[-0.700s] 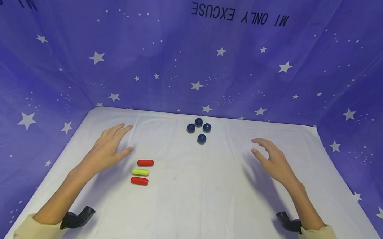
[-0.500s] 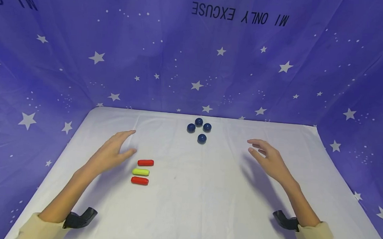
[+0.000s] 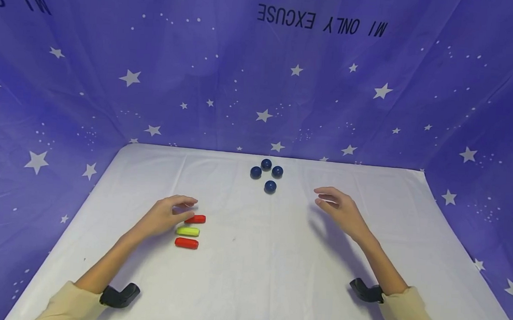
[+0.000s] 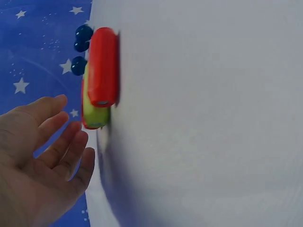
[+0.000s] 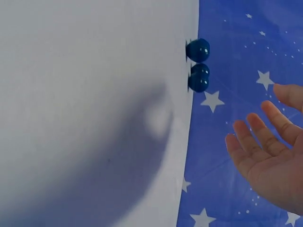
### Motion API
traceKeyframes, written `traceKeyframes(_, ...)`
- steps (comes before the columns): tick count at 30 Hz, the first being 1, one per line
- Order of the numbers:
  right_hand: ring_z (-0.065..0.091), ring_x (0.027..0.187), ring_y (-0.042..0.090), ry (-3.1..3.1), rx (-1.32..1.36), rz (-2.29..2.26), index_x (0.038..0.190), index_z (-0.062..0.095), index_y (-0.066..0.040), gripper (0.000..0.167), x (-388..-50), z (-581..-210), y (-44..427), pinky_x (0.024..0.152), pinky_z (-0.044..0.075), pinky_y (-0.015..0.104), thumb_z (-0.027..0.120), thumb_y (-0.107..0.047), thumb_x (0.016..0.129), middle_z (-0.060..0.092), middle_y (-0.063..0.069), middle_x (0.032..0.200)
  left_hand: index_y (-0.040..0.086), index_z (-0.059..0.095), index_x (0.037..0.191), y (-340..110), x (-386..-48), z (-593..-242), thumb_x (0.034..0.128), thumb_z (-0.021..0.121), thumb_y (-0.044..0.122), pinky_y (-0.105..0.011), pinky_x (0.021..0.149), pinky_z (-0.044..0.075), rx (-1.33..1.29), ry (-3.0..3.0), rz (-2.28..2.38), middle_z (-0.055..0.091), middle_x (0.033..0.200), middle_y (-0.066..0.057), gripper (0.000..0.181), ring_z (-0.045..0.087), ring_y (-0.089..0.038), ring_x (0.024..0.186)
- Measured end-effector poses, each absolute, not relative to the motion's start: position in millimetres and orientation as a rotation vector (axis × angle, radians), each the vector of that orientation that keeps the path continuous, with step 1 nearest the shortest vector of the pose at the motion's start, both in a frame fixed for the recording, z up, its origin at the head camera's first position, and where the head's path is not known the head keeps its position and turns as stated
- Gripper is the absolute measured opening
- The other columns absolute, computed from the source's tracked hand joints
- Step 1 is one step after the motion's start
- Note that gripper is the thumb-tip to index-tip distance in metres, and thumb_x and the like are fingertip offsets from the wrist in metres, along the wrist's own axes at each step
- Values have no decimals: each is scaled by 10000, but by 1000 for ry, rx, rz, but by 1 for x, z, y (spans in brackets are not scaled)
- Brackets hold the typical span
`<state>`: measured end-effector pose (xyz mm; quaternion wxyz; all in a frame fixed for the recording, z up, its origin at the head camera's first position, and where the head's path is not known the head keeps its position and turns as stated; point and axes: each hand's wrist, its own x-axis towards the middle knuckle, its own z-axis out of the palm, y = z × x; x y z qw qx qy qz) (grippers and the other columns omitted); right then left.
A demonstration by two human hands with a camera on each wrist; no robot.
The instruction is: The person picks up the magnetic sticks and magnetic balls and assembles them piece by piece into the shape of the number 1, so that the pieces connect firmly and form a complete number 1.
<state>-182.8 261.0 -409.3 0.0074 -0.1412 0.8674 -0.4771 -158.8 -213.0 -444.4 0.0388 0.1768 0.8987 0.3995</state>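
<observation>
Two short red rods and a yellow one with tapered ends lie in a column on the left side of the white cloth. My left hand point(image 3: 162, 215) hovers by the far red rod point(image 3: 198, 219), its thumb covering that rod's left end in the head view. The left wrist view shows relaxed fingers, apart from the yellow rod point(image 4: 97, 117) and the near red rod point(image 4: 103, 68). Over the right half of the table hovers my right hand point(image 3: 342, 213), fingers loosely bent around nothing. Several dark blue balls point(image 3: 270, 187) sit at the back middle, left of it.
A white cloth point(image 3: 250, 275) covers the table. Behind and at both sides hangs a purple-blue curtain point(image 3: 227, 62) with white stars and upside-down lettering. Each wrist carries a black curved mount, the left mount point(image 3: 120, 295) and the right mount point(image 3: 366, 290).
My left hand has moved right and nearer to the far red rod, its fingers bending more. My right hand has drifted left. The rods and balls stay in place.
</observation>
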Motion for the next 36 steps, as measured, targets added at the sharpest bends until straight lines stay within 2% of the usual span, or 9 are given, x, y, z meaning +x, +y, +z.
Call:
traceKeyframes(10, 579, 1209, 356, 2651, -475, -1546, 1281, 620, 15, 369, -193, -419, 241, 1033, 438, 435, 674, -184, 975, 604, 194, 1307, -5, 706, 1174, -207, -160, -450, 908, 712, 66, -481, 885, 507, 584, 2751, 1214, 711, 1102, -109, 275, 641, -287, 1002)
traceKeyframes(15, 580, 1203, 388, 2586, -442, -1593, 1275, 609, 48, 364, -197, -417, 228, 1026, 440, 463, 680, -127, 964, 592, 244, 1306, 2, 721, 1144, -207, -161, -448, 910, 722, 87, -445, 864, 514, 600, 2736, 1211, 717, 1074, -90, 249, 643, -260, 973)
traceKeyframes(19, 596, 1191, 363, 2574, -403, -1592, 1283, 606, 45, 382, -206, -426, 224, 1026, 437, 482, 690, -135, 957, 604, 211, 1310, 16, 740, 1100, -206, -161, -448, 898, 745, 104, -399, 828, 519, 605, 2727, 1225, 720, 1030, -64, 220, 642, -225, 928)
traceKeyframes(28, 584, 1206, 367, 2530, -366, -1600, 1283, 607, 53, 382, -216, -435, 207, 1037, 413, 520, 686, -114, 949, 599, 235, 1308, 62, 766, 1043, -206, -162, -449, 909, 735, 131, -307, 764, 495, 574, 2703, 1190, 714, 970, -5, 153, 606, -159, 861)
traceKeyframes(36, 596, 1190, 360, 2544, -355, -1558, 1297, 600, 47, 385, -228, -443, 190, 1009, 447, 492, 682, -94, 949, 600, 220, 1318, 46, 759, 1064, -210, -165, -449, 916, 726, 146, -329, 764, 484, 573, 2663, 1185, 711, 979, -26, 182, 589, -179, 866)
